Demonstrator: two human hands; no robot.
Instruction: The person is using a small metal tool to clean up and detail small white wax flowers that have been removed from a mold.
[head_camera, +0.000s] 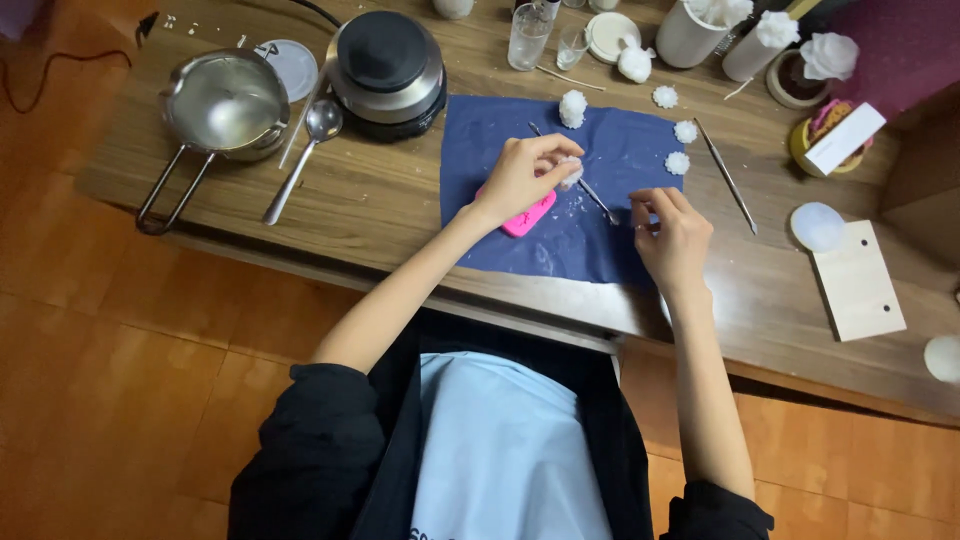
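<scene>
White wax flower (570, 172) is being pinched in the left hand (520, 175) fingers above the pink mould (528, 215) on the blue cloth (600, 255), while a thin metal tool (598, 200) is being gripped by the right hand (672, 232); four finished flowers (572, 108) are lying beyond, shaping seemingly unfinished.

You see a small white crumbly wax flower (571, 172) held just above a flat pink mould (527, 216) on the blue cloth (600, 245), a thin metal tool (597, 198) lying slantwise beside it.
</scene>
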